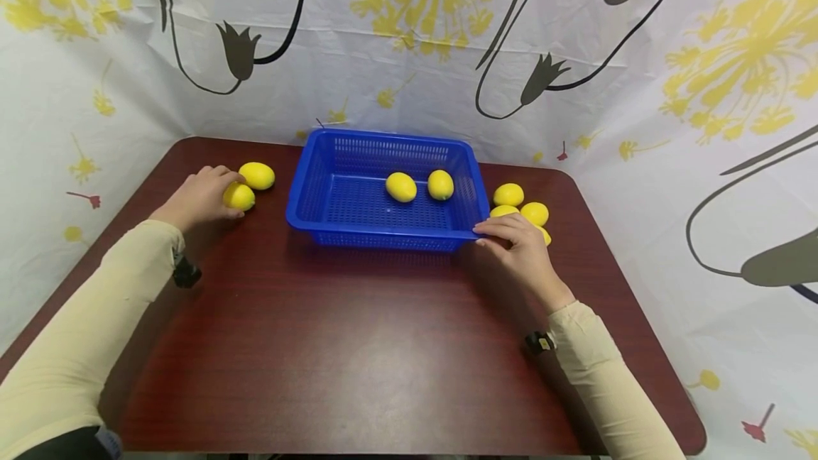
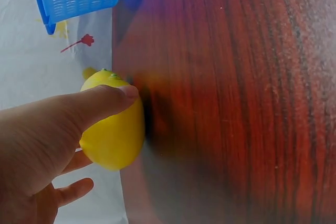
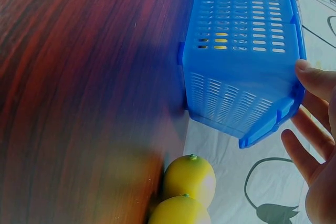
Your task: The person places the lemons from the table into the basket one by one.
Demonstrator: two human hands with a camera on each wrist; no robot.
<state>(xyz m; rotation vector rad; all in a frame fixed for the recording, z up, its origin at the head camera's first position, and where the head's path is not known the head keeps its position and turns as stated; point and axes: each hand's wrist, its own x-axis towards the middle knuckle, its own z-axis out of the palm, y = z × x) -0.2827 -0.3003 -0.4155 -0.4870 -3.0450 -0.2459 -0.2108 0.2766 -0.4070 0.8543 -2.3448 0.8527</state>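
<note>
A blue plastic basket (image 1: 390, 229) stands at the back of the table with two lemons (image 1: 400, 187) lying inside it. At the left, my left hand (image 1: 203, 199) grips a lemon (image 2: 113, 135), its thumb laid across the near side and fingers partly hidden behind. Another lemon (image 1: 257, 176) lies right beside that one. My right hand (image 1: 519, 247) pinches the basket's front right corner, the thumb on the outer side of the rim (image 3: 300, 51) and fingers on the other side.
Several lemons (image 1: 534, 214) are clustered just right of the basket, partly covered by the right hand in the head view. The dark red wooden table (image 1: 358, 346) reaches back to a white patterned cloth (image 1: 409, 84) hanging behind and at the sides.
</note>
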